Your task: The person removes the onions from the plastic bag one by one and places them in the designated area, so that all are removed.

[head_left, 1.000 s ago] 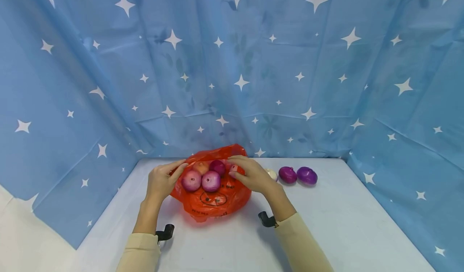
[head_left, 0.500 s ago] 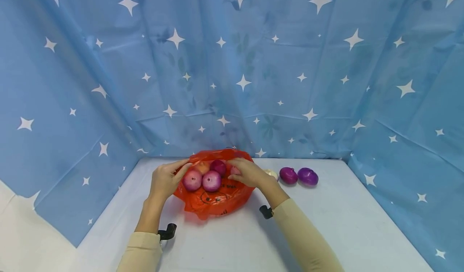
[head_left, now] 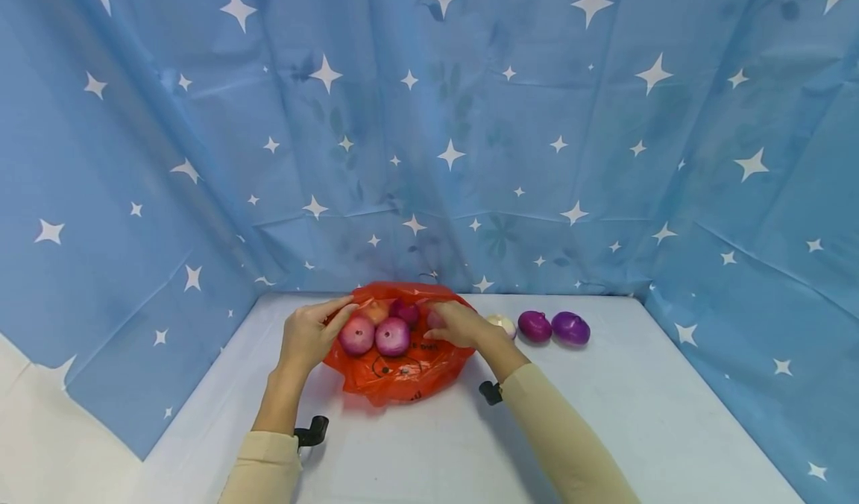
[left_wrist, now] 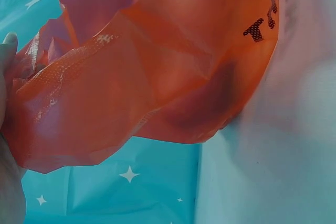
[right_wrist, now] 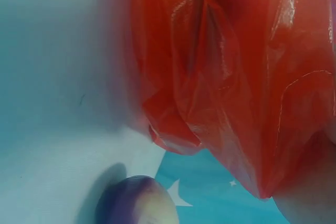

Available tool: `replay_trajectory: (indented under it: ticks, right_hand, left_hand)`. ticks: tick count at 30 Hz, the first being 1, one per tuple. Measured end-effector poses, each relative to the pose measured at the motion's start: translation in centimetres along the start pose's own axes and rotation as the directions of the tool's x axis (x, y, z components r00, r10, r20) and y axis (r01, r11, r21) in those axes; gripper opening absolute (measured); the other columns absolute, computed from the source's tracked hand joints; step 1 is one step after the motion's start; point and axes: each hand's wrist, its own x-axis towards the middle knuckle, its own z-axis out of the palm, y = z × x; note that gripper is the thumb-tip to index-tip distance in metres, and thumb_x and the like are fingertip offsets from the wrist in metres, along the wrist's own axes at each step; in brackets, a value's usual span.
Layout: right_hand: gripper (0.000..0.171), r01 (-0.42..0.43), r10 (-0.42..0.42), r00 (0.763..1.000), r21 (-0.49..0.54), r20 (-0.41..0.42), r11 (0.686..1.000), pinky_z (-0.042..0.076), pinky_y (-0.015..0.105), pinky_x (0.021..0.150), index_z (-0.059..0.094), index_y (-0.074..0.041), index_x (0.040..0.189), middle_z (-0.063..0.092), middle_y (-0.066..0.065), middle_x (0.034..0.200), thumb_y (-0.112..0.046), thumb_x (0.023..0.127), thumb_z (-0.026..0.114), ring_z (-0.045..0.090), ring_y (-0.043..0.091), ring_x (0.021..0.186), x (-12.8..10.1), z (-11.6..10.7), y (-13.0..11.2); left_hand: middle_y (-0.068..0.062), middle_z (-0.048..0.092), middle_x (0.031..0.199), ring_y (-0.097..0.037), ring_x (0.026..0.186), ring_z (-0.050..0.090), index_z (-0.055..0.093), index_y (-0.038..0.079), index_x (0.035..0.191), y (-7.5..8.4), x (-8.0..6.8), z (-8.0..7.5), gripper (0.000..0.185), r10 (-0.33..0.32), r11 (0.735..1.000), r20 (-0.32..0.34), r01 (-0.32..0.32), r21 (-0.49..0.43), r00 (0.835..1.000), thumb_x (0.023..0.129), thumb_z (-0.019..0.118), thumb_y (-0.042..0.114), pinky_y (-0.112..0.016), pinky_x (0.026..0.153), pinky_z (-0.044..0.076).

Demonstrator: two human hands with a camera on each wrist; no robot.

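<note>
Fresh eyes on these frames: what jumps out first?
The orange plastic bag at the middle of the white table, open, with pink and purple onions showing in its mouth. The left hand and right hand grip its rim on either side. To the right, two dark purple onions and a pale bulb lie loose on the table, before a blue star-print backdrop.
</note>
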Motion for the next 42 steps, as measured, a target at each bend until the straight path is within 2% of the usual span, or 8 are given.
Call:
replay_trajectory:
  ticks: [6,13,18,24,28,35,42]
  right_hand:
    - [0.06,-0.033,0.032,0.999,0.048,0.02,0.998,0.053,0.053,0.109,0.053,-0.013,0.147,0.066,0.013,0.137,-0.025,0.094,0.079,0.061,0.032,0.129,0.0,0.39,0.43]
    - [0.057,-0.088,0.085,0.995,0.067,0.048,0.994,0.053,0.051,0.108,0.056,-0.012,0.142,0.069,0.013,0.131,-0.026,0.092,0.081,0.064,0.035,0.123,-0.12,0.41,0.51]
    - [0.054,-0.137,0.135,0.988,0.016,0.068,0.991,0.057,0.046,0.103,0.059,-0.01,0.137,0.072,0.011,0.12,-0.031,0.092,0.081,0.067,0.028,0.106,-0.17,0.32,0.44]
    - [0.049,-0.174,0.178,0.981,-0.053,0.075,0.983,0.06,0.037,0.093,0.062,-0.014,0.129,0.07,0.001,0.1,-0.036,0.09,0.081,0.063,0.019,0.089,-0.12,0.22,0.28]
    - [0.051,-0.178,0.183,0.98,-0.066,0.076,0.982,0.059,0.037,0.093,0.061,-0.013,0.131,0.07,0.0,0.1,-0.036,0.09,0.081,0.063,0.019,0.09,-0.03,0.2,0.24]
    - [0.055,-0.194,0.2,0.977,-0.08,0.075,0.978,0.059,0.041,0.098,0.059,-0.014,0.134,0.073,0.006,0.111,-0.036,0.09,0.082,0.064,0.02,0.096,0.19,0.36,0.44]
    - [0.048,-0.23,0.239,0.969,-0.124,0.067,0.965,0.056,0.037,0.09,0.064,-0.012,0.123,0.066,0.0,0.094,-0.041,0.089,0.082,0.061,0.021,0.092,0.51,0.46,0.69]
  left_hand:
    - [-0.007,0.081,0.105,-0.032,0.091,0.078,0.083,0.016,0.114,0.15,-0.03,-0.09,0.028,-0.016,1.0,0.02,0.016,-0.006,1.0,0.088,0.085,0.026,-0.049,0.076,0.063]
    - [-0.007,0.081,0.106,-0.031,0.089,0.078,0.082,0.016,0.115,0.04,-0.2,-0.02,0.029,-0.03,1.0,0.033,0.03,0.002,0.999,0.089,0.084,0.029,-0.048,0.075,0.063]
    - [-0.007,0.081,0.104,-0.032,0.087,0.078,0.082,0.016,0.115,0.03,-0.2,0.04,0.029,-0.029,1.0,0.028,0.029,-0.002,0.999,0.088,0.085,0.025,-0.048,0.073,0.063]
    - [-0.008,0.081,0.104,-0.032,0.086,0.078,0.082,0.015,0.114,0.05,-0.14,0.08,0.03,-0.025,1.0,0.018,0.025,-0.004,1.0,0.085,0.087,0.02,-0.048,0.072,0.063]
    - [-0.008,0.081,0.105,-0.031,0.087,0.078,0.082,0.015,0.115,0.01,-0.17,0.06,0.03,-0.03,1.0,0.025,0.03,-0.008,0.999,0.086,0.087,0.021,-0.048,0.073,0.063]
    - [-0.007,0.081,0.104,-0.031,0.085,0.078,0.083,0.016,0.114,-0.1,-0.22,0.16,0.03,-0.016,1.0,0.012,0.016,-0.006,1.0,0.085,0.087,0.02,-0.047,0.071,0.063]
    - [-0.007,0.081,0.103,-0.031,0.082,0.078,0.083,0.015,0.112,-0.01,-0.17,0.12,0.027,-0.022,1.0,0.014,0.022,-0.001,1.0,0.085,0.087,0.02,-0.047,0.068,0.062]
